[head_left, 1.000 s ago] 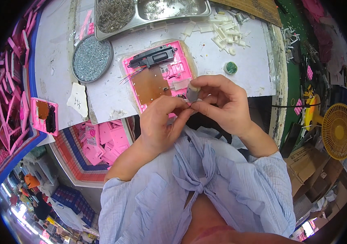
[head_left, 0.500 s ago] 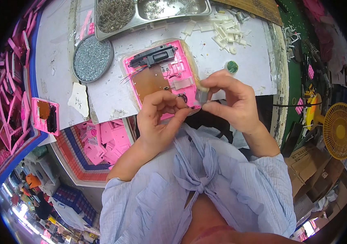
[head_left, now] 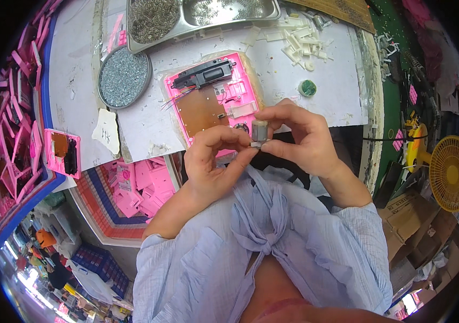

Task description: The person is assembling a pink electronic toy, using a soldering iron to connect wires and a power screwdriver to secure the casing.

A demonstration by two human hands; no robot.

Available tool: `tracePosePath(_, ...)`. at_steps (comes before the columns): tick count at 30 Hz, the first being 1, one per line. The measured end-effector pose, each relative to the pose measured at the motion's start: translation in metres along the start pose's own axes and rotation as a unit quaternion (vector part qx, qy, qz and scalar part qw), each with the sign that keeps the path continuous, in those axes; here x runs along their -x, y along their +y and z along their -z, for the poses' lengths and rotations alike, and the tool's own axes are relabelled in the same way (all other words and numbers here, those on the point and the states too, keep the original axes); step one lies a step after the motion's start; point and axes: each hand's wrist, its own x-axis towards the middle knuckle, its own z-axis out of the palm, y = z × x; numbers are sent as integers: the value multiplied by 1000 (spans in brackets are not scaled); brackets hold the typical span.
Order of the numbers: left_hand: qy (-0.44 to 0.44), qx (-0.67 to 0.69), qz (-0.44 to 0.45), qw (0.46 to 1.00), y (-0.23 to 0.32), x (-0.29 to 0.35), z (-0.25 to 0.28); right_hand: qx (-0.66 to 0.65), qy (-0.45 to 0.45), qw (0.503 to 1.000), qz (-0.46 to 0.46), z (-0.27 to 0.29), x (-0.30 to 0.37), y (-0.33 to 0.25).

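Apparent alignment step: right hand [head_left: 307, 141] pinches gray, block-like metallic part [head_left: 260, 132]; left hand [head_left: 207, 157], grip unclear, at lower end. Next move requires steadiness.

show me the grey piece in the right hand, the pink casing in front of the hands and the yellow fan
Grey piece [head_left: 260, 132], head view: middle of its side
Pink casing [head_left: 243, 72], head view: bare upper-right part
Yellow fan [head_left: 451, 173], head view: hub of its grille

Housing [head_left: 242, 75]: on the worktop [head_left: 149, 126]
Held part [head_left: 260, 131]: between left hand [head_left: 210, 156] and right hand [head_left: 307, 142], by the housing's near edge
Dish [head_left: 119, 107]: left of the housing
Tray [head_left: 213, 27]: behind the housing
Cup [head_left: 307, 88]: right of the housing
Fan [head_left: 452, 172]: right of the worktop
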Motion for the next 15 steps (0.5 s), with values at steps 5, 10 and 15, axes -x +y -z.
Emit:
tracePosePath(5,-54,-151,-121,980,1,-16,10,131,29,989,62,0,-7,-14)
tracePosePath(10,-102,-281,-211,931,10,-25,19,103,-95,988,-69,8,-23,-19)
tracePosePath(15,-102,-231,-155,955,16,-28,22,214,-65,973,50,5,-21,-27)
